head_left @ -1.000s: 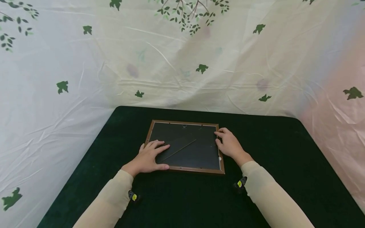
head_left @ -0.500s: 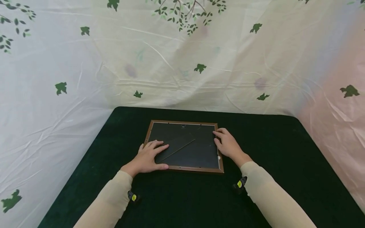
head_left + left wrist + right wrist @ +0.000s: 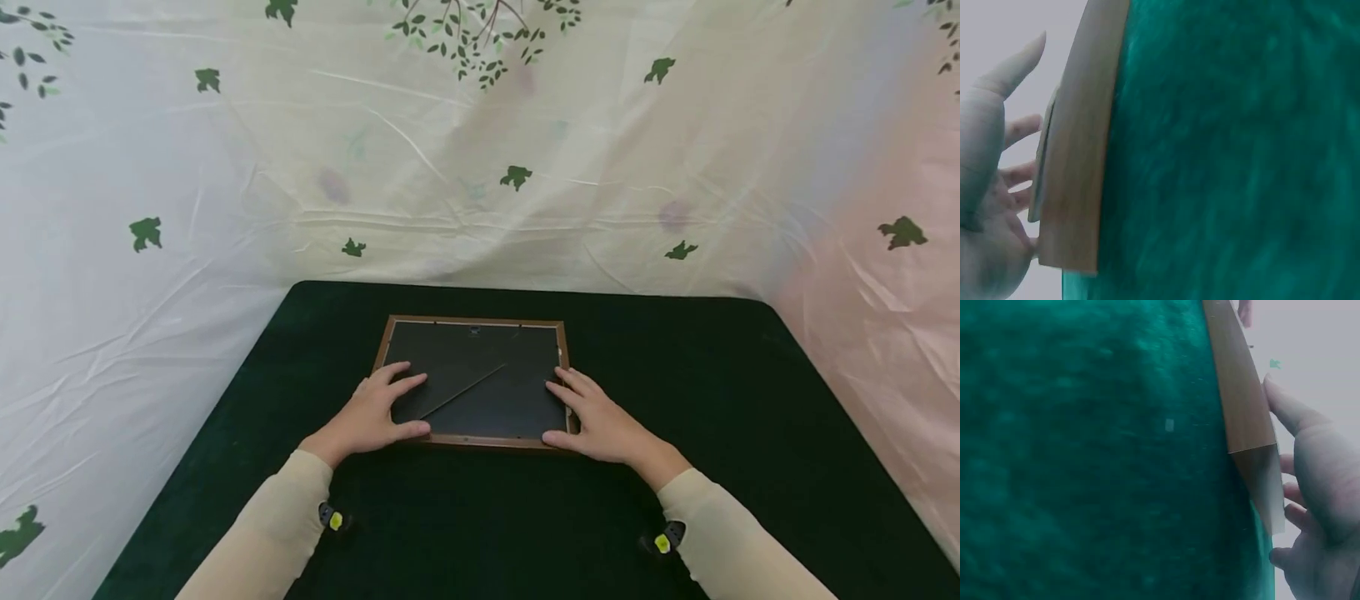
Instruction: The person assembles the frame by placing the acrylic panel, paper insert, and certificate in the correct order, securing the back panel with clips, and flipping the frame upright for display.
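Observation:
A picture frame (image 3: 480, 342) lies face down, its black backing up inside a brown wooden rim. A thin diagonal line, like the edge of a stand flap, crosses the backing. My left hand (image 3: 367, 417) is over the near left corner with fingers spread. In the left wrist view its thumb (image 3: 1022, 62) stands off the rim; whether the fingertips press the backing I cannot tell. My right hand (image 3: 603, 421) is at the near right corner, fingers spread over the rim and its thumb by the near edge. The right wrist view shows the frame's wooden side (image 3: 1241, 381) beside that thumb.
Dark green cloth covers the table (image 3: 480, 517). Behind and on both sides hangs a pale curtain (image 3: 450, 192) printed with green leaves. A small wrist camera (image 3: 671, 537) sits on the right sleeve, another (image 3: 330, 517) on the left.
My right hand has slid from the frame's right edge toward the near right corner, and its fingers have spread. My left hand has shifted slightly. The whole head view has drifted a little.

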`<action>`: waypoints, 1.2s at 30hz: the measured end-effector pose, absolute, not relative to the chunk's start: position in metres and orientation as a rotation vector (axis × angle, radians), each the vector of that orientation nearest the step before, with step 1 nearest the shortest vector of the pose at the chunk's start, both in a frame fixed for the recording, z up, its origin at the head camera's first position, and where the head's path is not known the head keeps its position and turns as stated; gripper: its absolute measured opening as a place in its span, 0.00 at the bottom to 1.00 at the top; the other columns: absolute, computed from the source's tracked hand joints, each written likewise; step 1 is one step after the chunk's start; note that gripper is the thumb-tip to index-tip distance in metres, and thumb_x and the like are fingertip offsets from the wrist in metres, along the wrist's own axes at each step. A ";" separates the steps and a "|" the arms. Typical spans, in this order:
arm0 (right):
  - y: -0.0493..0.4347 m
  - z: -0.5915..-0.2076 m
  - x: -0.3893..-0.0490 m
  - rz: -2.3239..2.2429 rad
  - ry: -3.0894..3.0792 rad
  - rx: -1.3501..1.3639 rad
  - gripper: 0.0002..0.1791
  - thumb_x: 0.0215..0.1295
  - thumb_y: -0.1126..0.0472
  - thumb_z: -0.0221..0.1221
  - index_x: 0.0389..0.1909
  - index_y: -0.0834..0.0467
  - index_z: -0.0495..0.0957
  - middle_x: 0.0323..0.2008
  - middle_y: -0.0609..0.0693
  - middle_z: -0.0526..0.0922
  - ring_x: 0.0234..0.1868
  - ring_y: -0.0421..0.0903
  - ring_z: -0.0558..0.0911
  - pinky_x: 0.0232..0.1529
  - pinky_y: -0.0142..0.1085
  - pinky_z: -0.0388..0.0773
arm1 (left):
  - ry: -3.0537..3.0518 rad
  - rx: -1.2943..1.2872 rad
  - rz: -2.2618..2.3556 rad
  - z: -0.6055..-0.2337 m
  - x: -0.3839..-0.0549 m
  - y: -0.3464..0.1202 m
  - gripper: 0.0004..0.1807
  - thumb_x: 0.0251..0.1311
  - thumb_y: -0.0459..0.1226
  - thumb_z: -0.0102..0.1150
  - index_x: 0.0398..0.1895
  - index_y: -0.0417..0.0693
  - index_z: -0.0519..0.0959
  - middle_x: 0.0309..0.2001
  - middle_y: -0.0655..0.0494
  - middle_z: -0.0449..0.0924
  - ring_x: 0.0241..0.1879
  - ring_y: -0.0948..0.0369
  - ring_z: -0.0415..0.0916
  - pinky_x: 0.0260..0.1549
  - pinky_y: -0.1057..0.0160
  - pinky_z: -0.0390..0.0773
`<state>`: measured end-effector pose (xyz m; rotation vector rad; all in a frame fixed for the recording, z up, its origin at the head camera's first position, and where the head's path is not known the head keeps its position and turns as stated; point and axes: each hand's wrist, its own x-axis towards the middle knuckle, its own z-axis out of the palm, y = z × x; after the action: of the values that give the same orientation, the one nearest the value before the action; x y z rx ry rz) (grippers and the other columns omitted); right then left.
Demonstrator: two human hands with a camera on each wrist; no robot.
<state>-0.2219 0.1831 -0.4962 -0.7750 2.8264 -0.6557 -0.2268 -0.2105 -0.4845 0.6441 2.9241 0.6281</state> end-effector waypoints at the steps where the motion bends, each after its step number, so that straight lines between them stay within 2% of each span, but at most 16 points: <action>1: 0.183 -0.497 -0.220 -0.655 2.818 -0.776 0.51 0.57 0.25 0.52 0.74 0.52 0.57 0.76 0.52 0.46 0.75 0.56 0.45 0.66 0.58 0.55 | 2.945 0.611 0.644 -0.484 -0.229 -0.213 0.46 0.51 0.67 0.59 0.71 0.58 0.64 0.72 0.46 0.53 0.70 0.44 0.51 0.62 0.34 0.55; 5: 0.185 -0.500 -0.218 -0.698 2.810 -0.720 0.53 0.56 0.26 0.54 0.75 0.52 0.53 0.76 0.51 0.44 0.75 0.54 0.42 0.68 0.58 0.53 | 3.009 0.450 0.716 -0.482 -0.241 -0.225 0.47 0.55 0.62 0.60 0.70 0.44 0.62 0.70 0.41 0.56 0.68 0.43 0.55 0.60 0.39 0.63; 9: 0.186 -0.504 -0.217 -0.753 2.783 -0.652 0.56 0.54 0.26 0.56 0.76 0.52 0.48 0.77 0.48 0.41 0.75 0.53 0.42 0.68 0.58 0.52 | 2.989 0.376 0.743 -0.485 -0.258 -0.235 0.53 0.53 0.62 0.62 0.71 0.36 0.57 0.70 0.38 0.55 0.68 0.43 0.54 0.62 0.40 0.61; 17: 0.183 -0.511 -0.214 -0.832 2.747 -0.581 0.59 0.51 0.24 0.57 0.77 0.50 0.45 0.77 0.46 0.36 0.75 0.56 0.46 0.66 0.61 0.54 | 2.897 0.399 0.723 -0.493 -0.279 -0.240 0.63 0.45 0.69 0.62 0.74 0.38 0.51 0.74 0.40 0.48 0.71 0.43 0.47 0.64 0.39 0.56; 25: 0.182 -0.506 -0.211 -0.833 2.729 -0.566 0.58 0.51 0.25 0.57 0.77 0.50 0.45 0.77 0.45 0.35 0.74 0.56 0.46 0.66 0.63 0.51 | 2.877 0.379 0.780 -0.490 -0.281 -0.239 0.63 0.41 0.67 0.67 0.74 0.39 0.53 0.73 0.41 0.49 0.70 0.43 0.50 0.63 0.40 0.58; 30: 0.180 -0.502 -0.211 -0.832 2.708 -0.565 0.58 0.52 0.27 0.58 0.77 0.50 0.45 0.77 0.46 0.35 0.74 0.57 0.46 0.65 0.63 0.53 | 2.859 0.373 0.839 -0.490 -0.282 -0.240 0.64 0.38 0.65 0.71 0.73 0.39 0.54 0.72 0.41 0.49 0.69 0.44 0.51 0.63 0.40 0.58; 36: 0.179 -0.496 -0.210 -0.823 2.691 -0.566 0.58 0.53 0.28 0.59 0.77 0.51 0.45 0.77 0.47 0.35 0.74 0.57 0.46 0.65 0.63 0.51 | 2.842 0.362 0.873 -0.489 -0.281 -0.241 0.64 0.38 0.64 0.72 0.73 0.40 0.54 0.73 0.41 0.49 0.70 0.43 0.50 0.63 0.39 0.57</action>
<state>-0.2104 0.1787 -0.4963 -0.5660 2.6912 -0.8230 -0.2812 -0.2411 -0.4892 0.3623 2.8417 0.8734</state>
